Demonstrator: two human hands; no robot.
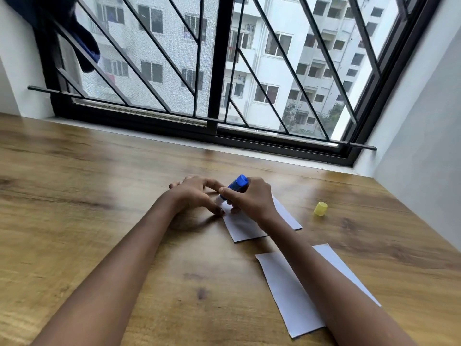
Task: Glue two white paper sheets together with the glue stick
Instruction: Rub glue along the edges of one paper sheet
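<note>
Near sheet [287,285] lies flat on the desk [99,208], closest to camera. It is partly covered by the right forearm and in neither hand. Far sheet [245,228] is the one being worked. It lies flat just beyond the near one, with a gap between them and no overlap.

Right hand [253,199] has its fingers [225,191] clamped round the glue stick [238,184]. Stick is tilted, blue base up and away, white end down at the far sheet's far-left corner. Probably touching paper there, but the hands hide the contact point, so can't confirm.

Left hand [193,193] holds nothing. Its fingers are spread and arched, tips down by the sheet's left edge, thumb apparently on the paper edge to pin it.

Yellow cap [320,209] sits on the desk to the right, well apart from the hands, so the stick is uncapped.

Step, my read: applying glue to the first sheet, likely early on. No glue film visible, though it wouldn't show on white paper anyway. Sheets not yet joined.

Next move needs:
- strokes across the far sheet out to its edges, left hand pinning so the paper doesn't drag with the stick
- stick set down, near sheet picked up, edges lined up over the glued face, pressed flat

Watch item: the right forearm over the near sheet could shift it.
</note>
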